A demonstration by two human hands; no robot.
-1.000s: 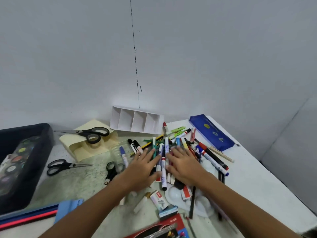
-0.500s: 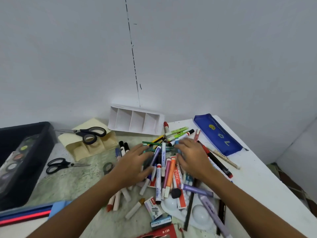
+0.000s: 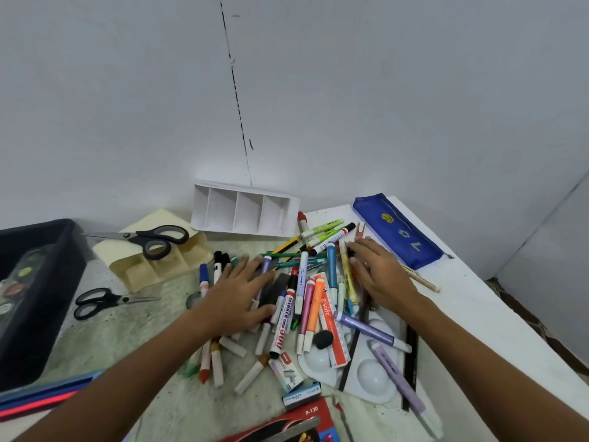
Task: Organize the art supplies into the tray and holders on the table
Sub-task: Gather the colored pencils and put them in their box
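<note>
Head view: a table (image 3: 497,317) against a bare wall, a black tray (image 3: 68,250) at left of frame, a white divided holder (image 3: 245,212) at centre and a cream holder (image 3: 153,269) lying beside it. At lower centre, a person's left hand (image 3: 237,298) and right hand (image 3: 381,275), fingers spread flat, press on a heap of markers (image 3: 314,301) between them.

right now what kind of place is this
Probably a home or classroom craft table in a bare corner: a heap of markers, scissors on a cream holder, and a paint palette against plain white walls.
</note>
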